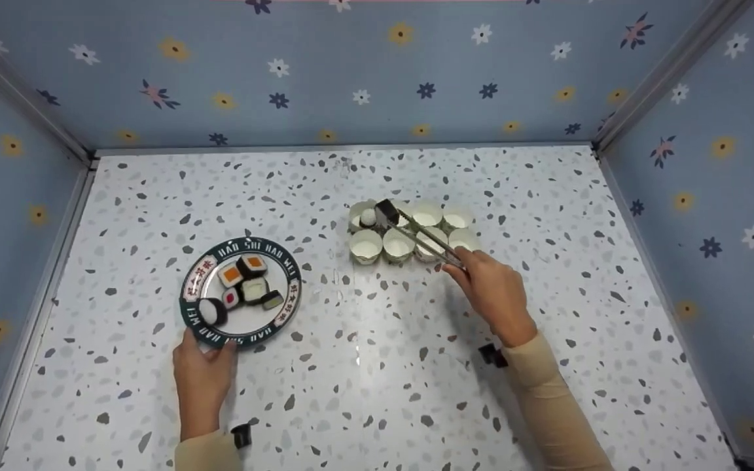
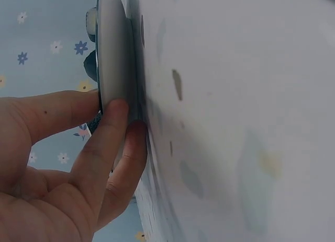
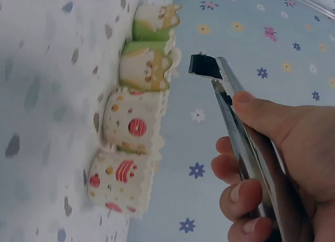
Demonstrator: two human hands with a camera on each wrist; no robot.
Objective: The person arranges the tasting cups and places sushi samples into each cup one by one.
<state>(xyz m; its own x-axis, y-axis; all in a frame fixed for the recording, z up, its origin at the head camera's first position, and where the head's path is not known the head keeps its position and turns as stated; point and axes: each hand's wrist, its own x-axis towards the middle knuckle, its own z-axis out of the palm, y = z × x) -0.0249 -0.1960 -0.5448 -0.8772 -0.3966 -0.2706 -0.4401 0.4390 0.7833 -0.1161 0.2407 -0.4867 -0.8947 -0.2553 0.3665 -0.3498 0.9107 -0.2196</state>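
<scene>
My right hand (image 1: 496, 294) grips metal tongs (image 3: 251, 158), whose tips pinch a dark-sided sushi piece (image 3: 205, 67) with a white face. This piece hangs over the back row of paper baking cups (image 1: 366, 245), which stand in two rows. A small sushi piece (image 1: 368, 217) with a white top sits in the back left cup. At the left, my left hand (image 1: 203, 373) holds the near rim of a round plate (image 1: 187, 288), thumb at the rim and fingers beneath. Several sushi pieces (image 1: 254, 290) lie on this plate, two with orange centres (image 1: 231, 275).
Blue flowered panels (image 1: 351, 72) close off the back and both sides of the white speckled table (image 1: 364, 373). The table surface stretches between the plate and the cups. In the right wrist view the cups show animal faces (image 3: 149, 69) and cake prints (image 3: 125, 171).
</scene>
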